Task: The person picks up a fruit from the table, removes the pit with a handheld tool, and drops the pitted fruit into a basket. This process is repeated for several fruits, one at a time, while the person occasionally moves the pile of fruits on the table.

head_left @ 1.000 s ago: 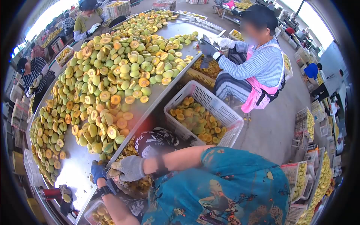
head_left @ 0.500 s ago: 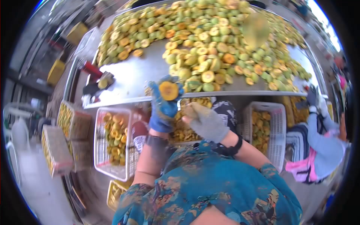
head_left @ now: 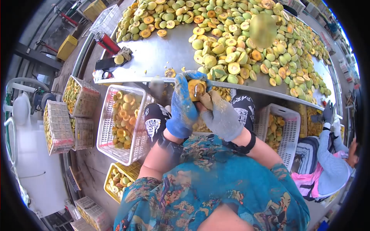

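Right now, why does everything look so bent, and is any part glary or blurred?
Head view: a fisheye lens bows the steel table and blackens the corners; the table's bare top shows pale glare; a smudged oval hides part of the fruit pile; the halved fruit in the left hand is sharp at the centre.

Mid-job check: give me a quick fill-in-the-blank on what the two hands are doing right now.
1. The left hand wears a ____ glove and has its grip on a halved fruit.
2. The right hand, in a ____ glove, sets a metal tool against that fruit.
3. The fruit pile lies on the metal ____.
Missing words: blue; grey; table.
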A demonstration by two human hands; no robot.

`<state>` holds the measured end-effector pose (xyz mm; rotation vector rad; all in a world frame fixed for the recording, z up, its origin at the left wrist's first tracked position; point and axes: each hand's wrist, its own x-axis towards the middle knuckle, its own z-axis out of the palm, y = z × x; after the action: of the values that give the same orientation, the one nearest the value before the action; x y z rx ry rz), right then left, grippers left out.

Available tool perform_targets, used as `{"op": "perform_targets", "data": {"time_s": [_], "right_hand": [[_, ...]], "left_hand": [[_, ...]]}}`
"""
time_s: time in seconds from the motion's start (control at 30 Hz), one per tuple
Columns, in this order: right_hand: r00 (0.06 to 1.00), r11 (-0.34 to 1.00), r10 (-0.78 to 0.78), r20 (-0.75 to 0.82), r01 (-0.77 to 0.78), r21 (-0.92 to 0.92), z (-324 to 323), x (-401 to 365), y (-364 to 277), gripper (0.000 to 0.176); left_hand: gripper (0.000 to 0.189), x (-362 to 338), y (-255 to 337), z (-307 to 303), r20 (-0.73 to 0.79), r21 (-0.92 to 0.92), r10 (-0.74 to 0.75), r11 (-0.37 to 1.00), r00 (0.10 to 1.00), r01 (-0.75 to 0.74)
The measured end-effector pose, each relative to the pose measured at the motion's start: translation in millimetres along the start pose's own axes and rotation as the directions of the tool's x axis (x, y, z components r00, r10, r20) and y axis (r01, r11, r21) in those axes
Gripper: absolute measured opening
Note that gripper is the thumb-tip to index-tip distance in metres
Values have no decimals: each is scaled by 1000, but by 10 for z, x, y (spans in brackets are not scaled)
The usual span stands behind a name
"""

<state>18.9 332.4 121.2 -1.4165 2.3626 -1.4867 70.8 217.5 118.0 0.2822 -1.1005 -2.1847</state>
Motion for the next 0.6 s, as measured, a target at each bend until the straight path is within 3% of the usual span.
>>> {"op": "perform_targets", "data": {"time_s": [0.07,0.2,0.27,0.3,0.37,0.47,0.5,0.53,0.57,0.6], "right_hand": [[994,996,-70,89,64,69,76,-3,89,31],[960,990,-107,258,79,118,-81,105,-3,25],[937,997,-70,342,57,48,-225,149,-82,25],[908,999,-27,418,40,-22,-264,150,-94,25],[894,999,-39,446,43,0,-247,154,-42,25],[899,995,-94,427,77,57,-161,132,69,26],[788,940,88,609,-269,212,-187,165,44,27],[593,751,189,783,-600,274,-211,179,21,28],[593,749,190,782,-603,275,-234,191,9,28],[509,595,184,841,-738,317,-257,203,4,28]], "left_hand": [[47,-4,50,12,-70,73,-14,997,997,19],[45,28,88,5,-41,-81,-35,996,999,32],[46,28,119,-77,98,28,-39,999,994,37],[46,33,140,-97,94,26,-43,999,995,41],[48,54,186,-133,162,353,-55,936,985,-6],[47,82,193,-171,244,499,-4,858,970,-122],[47,74,182,-165,244,500,-7,858,970,-120],[46,59,163,-154,230,477,15,870,973,-127],[45,56,149,-145,216,454,39,880,976,-136],[45,60,124,-151,215,455,37,881,976,-134]]}}
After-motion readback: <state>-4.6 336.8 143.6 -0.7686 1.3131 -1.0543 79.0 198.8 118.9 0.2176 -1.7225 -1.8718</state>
